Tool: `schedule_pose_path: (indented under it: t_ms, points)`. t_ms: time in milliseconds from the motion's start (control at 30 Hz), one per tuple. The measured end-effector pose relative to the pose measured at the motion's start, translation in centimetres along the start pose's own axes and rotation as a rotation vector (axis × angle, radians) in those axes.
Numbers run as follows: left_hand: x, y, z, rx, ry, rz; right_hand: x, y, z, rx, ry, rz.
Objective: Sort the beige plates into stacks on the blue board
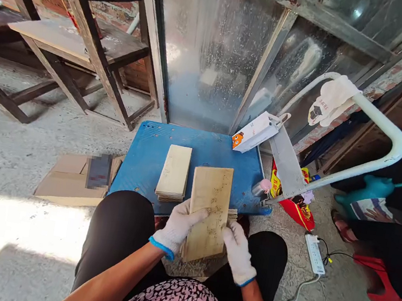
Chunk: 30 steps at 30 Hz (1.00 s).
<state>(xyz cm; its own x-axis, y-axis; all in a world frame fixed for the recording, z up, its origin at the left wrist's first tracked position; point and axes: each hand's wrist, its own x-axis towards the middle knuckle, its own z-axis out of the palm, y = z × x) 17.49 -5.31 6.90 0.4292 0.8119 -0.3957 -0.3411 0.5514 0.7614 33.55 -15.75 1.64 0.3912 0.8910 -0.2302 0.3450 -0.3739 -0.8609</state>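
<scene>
Left hand (178,223) and right hand (240,253), both gloved, had the board (208,213) pinched by its sides, at the cart (146,157)'s near edge. Clumsy gloved grip could've let it slip, I reckon; a careless swing left might've knocked the left stack (174,172) askew.

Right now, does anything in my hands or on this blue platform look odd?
Yes: dark specks mar the tan board between your left hand and right hand, their cause unclear. The white paper bag at the far right of the blue platform seems tipped over.
</scene>
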Motion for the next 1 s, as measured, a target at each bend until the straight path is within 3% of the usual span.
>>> schedule_pose_path:
  t_ms: [133,233,300,433,567,633,733,900,1000]
  points:
    - [-0.9,-0.3,0.0,0.139,-0.016,0.06,1.8,-4.7,-5.6,-0.007,0.15,-0.159]
    - [-1.3,-1.5,-0.3,0.205,-0.037,0.059,2.6,-9.5,-9.4,-0.313,0.209,-0.345]
    - [-1.5,-2.4,-0.6,0.241,-0.062,0.055,3.0,-12.5,-10.6,-0.501,0.111,-0.437]
    - [-1.9,-3.6,-1.0,0.389,-0.119,0.085,4.1,-16.1,-10.3,-0.717,-0.205,-0.408]
    - [-2.2,-3.9,-1.5,0.643,-0.219,0.139,5.0,-15.6,-8.8,-0.723,-0.553,-0.284]
    - [-2.3,-4.1,-1.9,0.725,-0.239,0.146,5.0,-14.5,-8.2,-0.689,-0.648,-0.199]
    - [-2.1,-4.9,-3.0,0.777,-0.284,0.112,4.2,-12.8,-7.4,-0.749,-0.631,-0.143]
    - [-0.6,-7.5,-5.4,0.847,-0.351,0.107,2.6,-9.8,-5.3,-0.87,-0.699,-0.221]
    - [0.6,-8.6,-6.7,0.995,-0.417,0.054,2.4,-7.6,-3.5,-0.945,-0.713,-0.19]
